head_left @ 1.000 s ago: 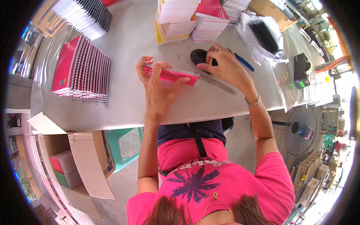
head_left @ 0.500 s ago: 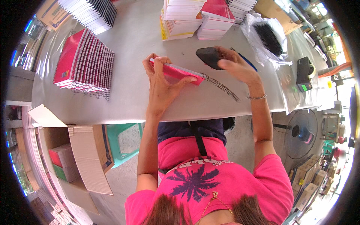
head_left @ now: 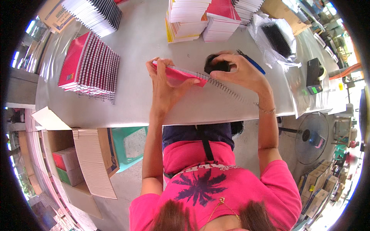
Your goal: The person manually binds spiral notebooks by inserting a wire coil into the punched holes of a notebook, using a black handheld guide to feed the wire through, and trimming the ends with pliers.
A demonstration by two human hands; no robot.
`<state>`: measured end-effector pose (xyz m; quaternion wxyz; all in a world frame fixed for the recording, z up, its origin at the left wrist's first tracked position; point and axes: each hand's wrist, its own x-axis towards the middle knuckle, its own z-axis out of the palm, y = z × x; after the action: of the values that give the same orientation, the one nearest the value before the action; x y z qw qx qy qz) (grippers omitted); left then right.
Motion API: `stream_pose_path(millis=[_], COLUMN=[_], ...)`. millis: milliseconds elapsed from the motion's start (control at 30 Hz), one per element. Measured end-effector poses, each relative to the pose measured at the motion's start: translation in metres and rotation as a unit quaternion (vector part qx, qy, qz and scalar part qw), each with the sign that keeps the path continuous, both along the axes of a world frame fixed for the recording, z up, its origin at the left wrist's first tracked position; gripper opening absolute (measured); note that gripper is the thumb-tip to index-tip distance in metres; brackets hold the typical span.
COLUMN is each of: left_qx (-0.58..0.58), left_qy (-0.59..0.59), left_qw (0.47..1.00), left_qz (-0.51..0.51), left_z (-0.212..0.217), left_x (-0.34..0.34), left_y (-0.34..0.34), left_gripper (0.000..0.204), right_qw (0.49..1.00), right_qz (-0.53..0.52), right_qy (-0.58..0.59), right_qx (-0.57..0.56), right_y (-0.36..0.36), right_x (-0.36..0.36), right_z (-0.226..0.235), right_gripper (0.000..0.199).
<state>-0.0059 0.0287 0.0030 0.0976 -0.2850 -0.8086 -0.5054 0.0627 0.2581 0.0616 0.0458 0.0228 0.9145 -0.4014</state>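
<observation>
My left hand grips a pink-covered notebook, thumb along its near side and fingers at its far left end. A dark spiral wire coil runs through the holes at the notebook's right end. Its loose tail trails to the right over the table, blurred. My right hand is curled around a black rounded object, whose kind I cannot make out. The right thumb is at the coil, close to the notebook's corner. A blue pen-like tool lies just beyond the right hand.
Spiral-bound red notebooks are stacked at the left, white-paged ones behind. Unbound page stacks stand at the back. Black coils lie on plastic wrap at the right, near a tape dispenser. An open carton and a fan flank me.
My right hand has come left and closer to the notebook with the black object, its thumb now at the coil. More coil loops sit along the notebook's edge, and the tail is blurred.
</observation>
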Motion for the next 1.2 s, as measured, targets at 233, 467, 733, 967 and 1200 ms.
stream_pose_path(millis=[233,467,733,967,1200], left_qx=[0.002,0.039,0.031,0.047,0.075], left_qy=[0.007,-0.012,-0.029,-0.041,-0.049], left_qw=[1.000,0.998,0.998,0.996,0.993], left_qz=[-0.017,-0.050,-0.049,-0.062,-0.082], left_z=[0.002,-0.004,-0.004,-0.008,-0.013], left_x=[0.003,0.004,0.005,0.005,0.000], left_y=[0.003,0.007,0.005,0.001,0.000], left_gripper=[0.073,0.072,0.072,0.070,0.069], right_qw=[0.973,0.903,0.937,0.947,0.979], right_qz=[-0.050,0.130,0.119,0.108,0.042], right_qy=[0.103,0.009,0.028,0.004,-0.035], right_qx=[0.198,-0.408,-0.328,-0.303,-0.194], right_y=[0.017,0.033,0.011,-0.002,-0.017], right_x=[0.019,0.026,0.024,0.028,0.010], right_z=[-0.046,-0.026,0.000,0.012,0.020], right_gripper=[0.070,0.057,0.058,0.068,0.050])
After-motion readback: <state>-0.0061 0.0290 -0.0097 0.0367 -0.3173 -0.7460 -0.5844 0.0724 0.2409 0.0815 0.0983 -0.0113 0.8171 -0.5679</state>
